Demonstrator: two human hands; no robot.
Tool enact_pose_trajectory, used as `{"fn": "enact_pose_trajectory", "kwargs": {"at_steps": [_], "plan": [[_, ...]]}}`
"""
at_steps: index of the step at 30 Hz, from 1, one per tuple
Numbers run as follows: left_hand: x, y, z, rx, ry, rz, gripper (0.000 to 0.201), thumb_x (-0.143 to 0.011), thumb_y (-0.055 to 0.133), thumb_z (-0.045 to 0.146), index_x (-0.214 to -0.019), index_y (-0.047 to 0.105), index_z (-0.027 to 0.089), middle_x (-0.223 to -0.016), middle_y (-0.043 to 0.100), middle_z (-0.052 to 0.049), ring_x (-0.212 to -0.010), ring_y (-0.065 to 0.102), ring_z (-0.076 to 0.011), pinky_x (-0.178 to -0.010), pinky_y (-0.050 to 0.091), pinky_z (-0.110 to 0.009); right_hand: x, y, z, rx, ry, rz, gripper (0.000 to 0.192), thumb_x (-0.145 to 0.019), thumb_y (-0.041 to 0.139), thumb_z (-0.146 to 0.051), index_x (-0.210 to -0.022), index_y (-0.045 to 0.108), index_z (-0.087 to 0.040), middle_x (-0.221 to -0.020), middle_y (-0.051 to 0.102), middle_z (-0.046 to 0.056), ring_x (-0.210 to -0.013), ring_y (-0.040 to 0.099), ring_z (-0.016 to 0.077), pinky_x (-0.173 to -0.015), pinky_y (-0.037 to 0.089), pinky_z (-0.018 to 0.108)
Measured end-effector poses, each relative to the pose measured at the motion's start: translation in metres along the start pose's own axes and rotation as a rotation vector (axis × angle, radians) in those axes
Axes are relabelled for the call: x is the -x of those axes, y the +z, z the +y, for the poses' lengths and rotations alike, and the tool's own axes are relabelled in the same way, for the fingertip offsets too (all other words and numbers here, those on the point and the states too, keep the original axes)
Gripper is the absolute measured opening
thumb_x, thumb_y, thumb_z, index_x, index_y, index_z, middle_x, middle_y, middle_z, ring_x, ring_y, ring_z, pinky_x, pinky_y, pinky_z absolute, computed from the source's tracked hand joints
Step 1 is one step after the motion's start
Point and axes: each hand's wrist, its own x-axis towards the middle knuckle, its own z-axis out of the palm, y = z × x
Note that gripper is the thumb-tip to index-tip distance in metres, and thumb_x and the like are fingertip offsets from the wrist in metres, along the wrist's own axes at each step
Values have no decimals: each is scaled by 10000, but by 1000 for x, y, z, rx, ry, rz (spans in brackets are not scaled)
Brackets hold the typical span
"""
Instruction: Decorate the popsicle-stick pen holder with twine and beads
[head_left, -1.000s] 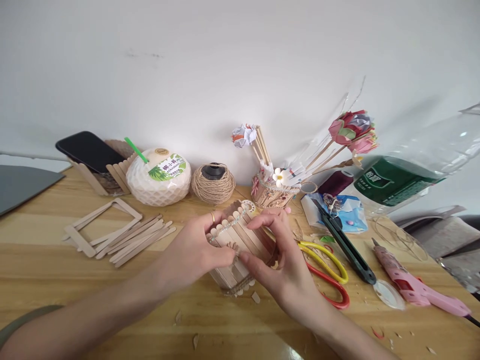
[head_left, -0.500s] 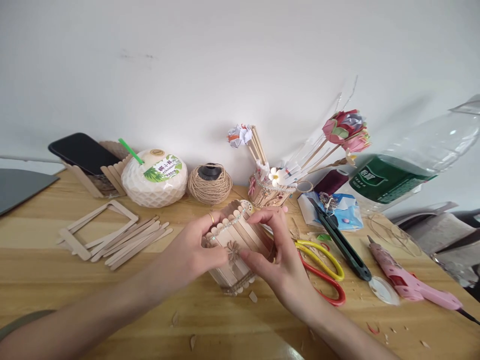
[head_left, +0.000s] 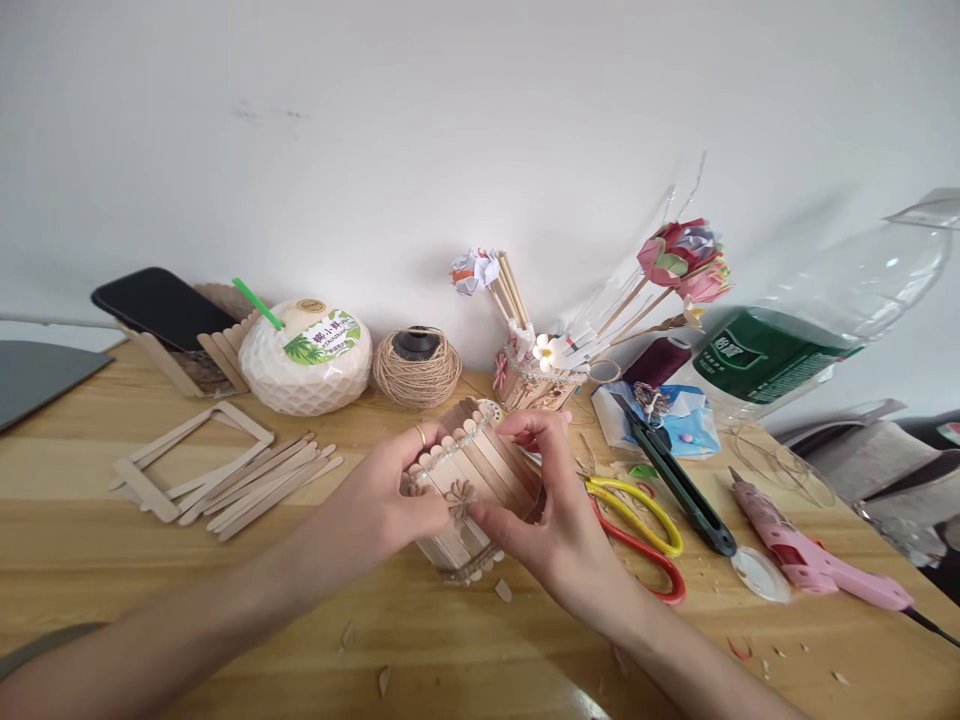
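The wooden surface (head_left: 300, 660) runs back to the white wall (head_left: 420, 130), with its right edge slanting toward the near corner past a pink glue gun (head_left: 810, 555). In front of the hands spreads a broad stretch of wood grain dotted with chips; to the right, tools crowd closer, leaving a narrow strip between them and the right hand.

A big clear bottle (head_left: 765, 355) with a green label is near the back right. The coconut (head_left: 304, 385) has a green straw in it and sits just beside a stick holder (head_left: 225, 360) carrying a phone (head_left: 154, 305). The stick box (head_left: 491, 470), trimmed with beads, is at the middle front, its slatted face tilted upward; its inside is hidden. Behind it, a decorated pot (head_left: 534, 388) holds thin sticks and paper flowers (head_left: 679, 255).

The left hand (head_left: 405, 500) grips the box's left side, thumb in front and fingers behind. The right hand (head_left: 559, 530) clasps the other side, index finger at the upper edge, thumb on the face. Both thumbs meet at a small tan flower (head_left: 460, 492). Scissors (head_left: 637, 489) lie near the right hand; loose sticks (head_left: 270, 480) lie left of the left hand.
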Motion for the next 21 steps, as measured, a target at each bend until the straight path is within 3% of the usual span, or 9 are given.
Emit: {"fn": "enact_pose_trajectory", "kwargs": {"at_steps": [4,8,11,14,18,21], "plan": [[-2,-4,0,-28,0,1,391,-639,511,152,-1020,571,215,-720,608,59,-693,548,-156,-628,416,-232,-3,-2,1,-85,75,-13,451,-674,586,-186,-1059,365,-263,-1058,387,40,-1043,408,226,-898,376,396],[-8,-13,-5,-150,-70,-18,387,-638,561,194,-1025,571,202,-800,656,35,-820,595,-205,-704,444,-262,-11,-14,0,-434,149,-2,509,-639,625,-249,-1092,396,-288,-1048,416,12,-1040,417,199,-918,367,356],[-12,-19,-10,-229,-84,-73,342,-671,595,236,-1008,586,180,-867,679,19,-890,594,-225,-752,445,-277,-13,-37,-1,-550,90,226,366,-719,612,-253,-1058,479,-284,-1019,467,-2,-982,455,161,-882,374,301],[-14,-24,-13,-217,-59,-110,345,-694,611,249,-1029,591,164,-886,692,10,-864,604,-211,-756,452,-274,-3,-65,0,-392,42,423,39,-829,547,-238,-793,548,-225,-794,525,-15,-789,495,128,-772,390,253],[-15,-29,-10,-157,-55,-93,443,-695,644,240,-1127,564,189,-925,694,17,-867,614,-191,-777,456,-260,24,-84,10,-89,178,277,336,-932,392,-304,-617,460,-208,-546,476,-37,-547,443,118,-579,374,244],[-14,-33,-9,-182,-33,-75,391,-754,602,265,-1140,570,211,-927,689,31,-875,614,-174,-796,459,-261,43,-76,23,243,196,35,311,-921,424,-297,-644,521,-193,-605,534,-7,-570,488,130,-543,375,248]]}}
